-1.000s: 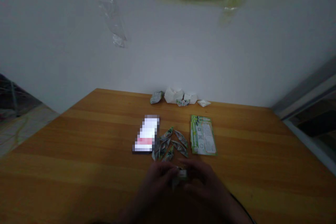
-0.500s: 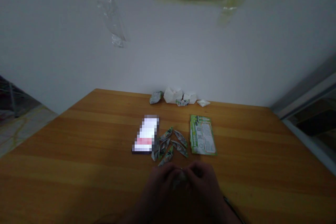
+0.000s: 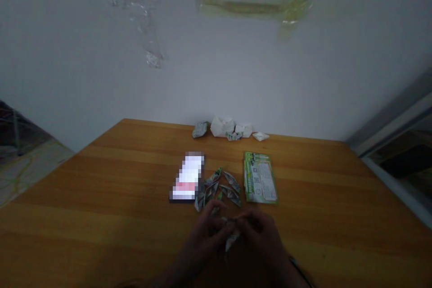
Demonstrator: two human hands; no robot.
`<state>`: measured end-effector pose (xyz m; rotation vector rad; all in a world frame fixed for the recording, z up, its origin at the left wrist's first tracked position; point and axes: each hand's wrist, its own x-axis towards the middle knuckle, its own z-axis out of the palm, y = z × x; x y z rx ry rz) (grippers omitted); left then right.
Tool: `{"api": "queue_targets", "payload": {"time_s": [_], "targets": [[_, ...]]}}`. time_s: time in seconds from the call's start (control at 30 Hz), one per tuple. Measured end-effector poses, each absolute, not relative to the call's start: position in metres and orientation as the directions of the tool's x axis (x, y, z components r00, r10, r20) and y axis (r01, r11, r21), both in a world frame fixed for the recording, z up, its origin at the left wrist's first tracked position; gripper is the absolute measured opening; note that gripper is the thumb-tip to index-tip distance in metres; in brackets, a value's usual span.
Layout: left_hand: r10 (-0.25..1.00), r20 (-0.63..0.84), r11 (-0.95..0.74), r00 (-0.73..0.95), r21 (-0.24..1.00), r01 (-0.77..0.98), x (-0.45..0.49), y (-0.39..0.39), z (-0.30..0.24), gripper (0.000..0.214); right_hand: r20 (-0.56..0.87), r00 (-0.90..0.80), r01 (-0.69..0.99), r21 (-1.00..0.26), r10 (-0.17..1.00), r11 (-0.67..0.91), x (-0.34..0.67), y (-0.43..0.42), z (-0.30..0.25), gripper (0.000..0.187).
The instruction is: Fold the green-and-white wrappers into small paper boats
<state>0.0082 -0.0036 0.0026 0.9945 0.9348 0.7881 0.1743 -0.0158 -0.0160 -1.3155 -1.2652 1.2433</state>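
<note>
Fingers (image 3: pixel 216 217) of my left hand (image 3: pixel 202 239) and right hand (image 3: pixel 262 234) pinch the small paper piece (image 3: pixel 232 237) just above the table (image 3: pixel 101 216); apparently mid-fold, the next crease requires aligned edges and firm pressure.

**Wood, paper and plastic**

The table (image 3: pixel 101 216) shows smooth, satin-finished wood with visible grain. The folded piece (image 3: pixel 232 237) between the hands looks like thin printed paper, as do the folded shapes (image 3: pixel 219 186) and matt green leaflets (image 3: pixel 260 177). Glossy, crinkled clear plastic (image 3: pixel 148 31) clings to the matt painted wall (image 3: pixel 303 85).
</note>
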Motion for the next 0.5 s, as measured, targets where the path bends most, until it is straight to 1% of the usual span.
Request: {"api": "queue_targets", "payload": {"time_s": [0.07,0.13,0.2,0.23,0.27,0.3,0.37,0.43,0.47,0.5], "targets": [[0.890,-0.233,0.299,0.391,0.947,-0.115,0.010,-0.006,-0.002,0.044,-0.100,0.041,0.087,-0.991,0.994,-0.103,0.173,-0.017,-0.020,0.038],[0.911,-0.178,0.222,0.373,0.972,-0.077,0.012,-0.008,-0.008,0.041,-0.107,0.072,0.028,-0.994,0.992,-0.109,0.171,-0.018,-0.024,0.035],[0.952,-0.120,0.139,0.283,0.989,-0.051,0.013,-0.009,-0.012,0.039,-0.149,0.084,-0.040,-0.988,0.985,-0.146,0.171,-0.020,-0.026,0.046],[0.964,-0.075,0.082,0.253,0.997,-0.015,0.013,-0.010,-0.013,0.036,-0.153,0.088,-0.065,-0.987,0.984,-0.147,0.171,-0.020,-0.026,0.048],[0.966,-0.040,0.033,0.255,0.999,0.034,0.012,-0.010,-0.014,0.027,-0.143,0.101,-0.086,-0.987,0.985,-0.135,0.171,-0.020,-0.027,0.046],[0.960,-0.017,-0.009,0.280,0.996,0.092,0.012,-0.010,-0.013,0.018,-0.121,0.114,-0.103,-0.989,0.986,-0.109,0.170,-0.020,-0.026,0.045],[0.963,0.017,-0.062,0.268,0.986,0.157,0.010,-0.010,-0.010,0.012,-0.067,0.131,-0.106,-0.993,0.989,-0.053,0.169,-0.019,-0.025,0.041],[0.974,0.068,-0.100,0.215,0.985,0.141,0.007,-0.009,-0.006,0.017,0.004,0.148,-0.079,-0.997,0.989,0.016,0.167,-0.019,-0.024,0.038],[0.972,0.059,-0.091,0.228,0.987,0.134,0.005,-0.007,-0.003,0.020,0.044,0.163,-0.063,-0.997,0.986,0.055,0.165,-0.019,-0.024,0.037],[0.957,0.026,-0.072,0.288,0.986,0.150,0.003,-0.006,-0.001,0.021,0.088,0.164,-0.045,-0.994,0.983,0.097,0.164,-0.019,-0.023,0.037]]}}
